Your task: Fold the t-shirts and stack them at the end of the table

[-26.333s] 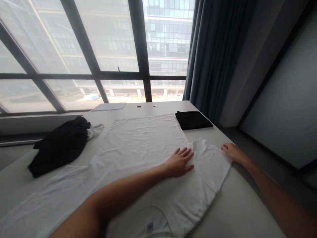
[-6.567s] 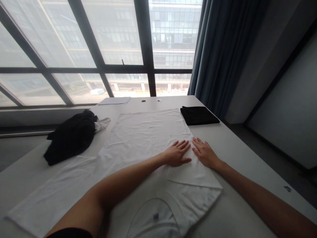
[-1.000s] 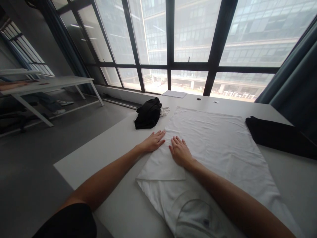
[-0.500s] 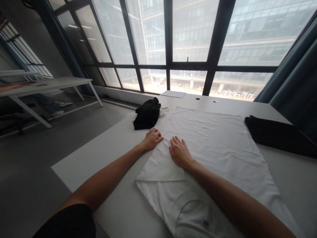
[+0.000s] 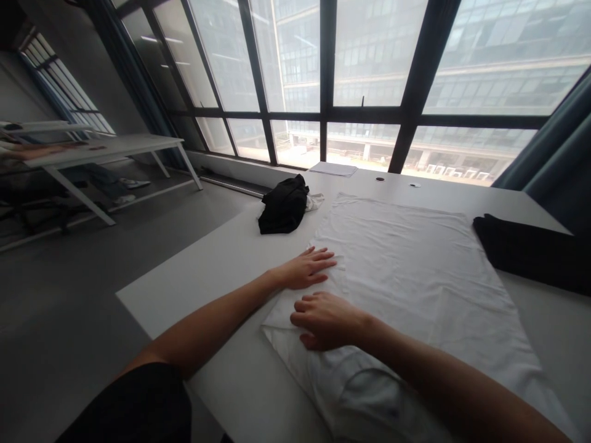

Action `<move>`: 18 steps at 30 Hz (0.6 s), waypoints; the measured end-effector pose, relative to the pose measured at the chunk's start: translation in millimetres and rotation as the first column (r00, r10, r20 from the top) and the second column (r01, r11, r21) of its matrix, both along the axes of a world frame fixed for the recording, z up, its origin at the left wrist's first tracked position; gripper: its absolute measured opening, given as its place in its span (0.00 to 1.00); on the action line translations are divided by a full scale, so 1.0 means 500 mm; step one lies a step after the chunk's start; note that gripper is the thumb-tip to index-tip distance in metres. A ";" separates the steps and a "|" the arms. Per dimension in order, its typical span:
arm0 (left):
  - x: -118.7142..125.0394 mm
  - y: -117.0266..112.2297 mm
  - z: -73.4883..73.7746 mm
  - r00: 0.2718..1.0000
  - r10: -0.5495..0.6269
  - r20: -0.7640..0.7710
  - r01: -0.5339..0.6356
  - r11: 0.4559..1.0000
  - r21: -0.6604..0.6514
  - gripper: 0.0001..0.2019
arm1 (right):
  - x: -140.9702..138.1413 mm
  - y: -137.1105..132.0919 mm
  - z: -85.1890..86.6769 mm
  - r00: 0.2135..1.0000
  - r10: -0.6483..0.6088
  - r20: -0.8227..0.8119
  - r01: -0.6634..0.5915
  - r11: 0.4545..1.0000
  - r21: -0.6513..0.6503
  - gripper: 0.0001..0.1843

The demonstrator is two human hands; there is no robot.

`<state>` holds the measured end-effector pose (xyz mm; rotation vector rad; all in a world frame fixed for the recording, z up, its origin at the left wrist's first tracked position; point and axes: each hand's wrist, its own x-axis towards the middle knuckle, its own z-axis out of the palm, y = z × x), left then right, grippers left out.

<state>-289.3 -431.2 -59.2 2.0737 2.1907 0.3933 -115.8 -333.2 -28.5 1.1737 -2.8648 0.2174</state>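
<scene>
Dark-framed glass fills the window [image 5: 372, 55] across the top of the frame. Below it stretches the table [image 5: 221, 258], smooth, white and straight-edged. The shirt [image 5: 397, 258], thin white cloth with fine wrinkles, lies over it from the centre to the lower right, its rounded neck rumpled at bottom centre. At right is the black cloth [image 5: 530, 252], folded flat; left of centre, the black bundle [image 5: 284, 206] sits in a soft heap. Near the frame's middle, the left hand [image 5: 307, 269] lies palm down on the shirt, fingers spread. Just below, the right hand [image 5: 325, 320] touches the shirt with fingers bent and close together; I cannot tell whether they pinch it.

Half a second ago, the left fingers were curled at the shirt's side edge and the right hand lay flat, higher up. The neck looks more crumpled now.
</scene>
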 end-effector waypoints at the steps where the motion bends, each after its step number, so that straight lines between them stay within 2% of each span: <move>1: -0.001 0.000 -0.003 1.000 0.008 -0.004 -0.008 1.000 -0.015 0.26 | 0.005 -0.003 0.006 0.999 -0.033 0.015 0.032 0.999 0.016 0.10; 4: -0.005 0.001 -0.008 1.000 0.019 -0.005 -0.019 0.999 -0.035 0.27 | 0.018 0.008 0.029 0.970 -0.222 0.094 0.216 0.974 0.068 0.08; 7: -0.007 0.001 -0.010 1.000 0.016 0.000 -0.016 0.999 -0.039 0.28 | 0.032 0.037 0.057 0.895 -0.405 0.186 0.374 0.910 0.180 0.12; 10: -0.007 0.002 -0.010 1.000 0.015 0.000 -0.015 0.999 -0.044 0.28 | 0.049 0.055 0.078 0.851 -0.461 0.252 0.391 0.876 0.283 0.17; 13: -0.007 0.002 -0.008 1.000 0.017 0.003 -0.017 0.998 -0.053 0.27 | 0.061 0.042 0.086 0.821 -0.511 0.255 0.413 0.840 0.352 0.18; 18: -0.007 0.001 -0.004 1.000 0.007 0.016 -0.006 0.999 -0.040 0.27 | 0.067 0.009 0.085 0.799 -0.566 0.202 0.471 0.798 0.375 0.14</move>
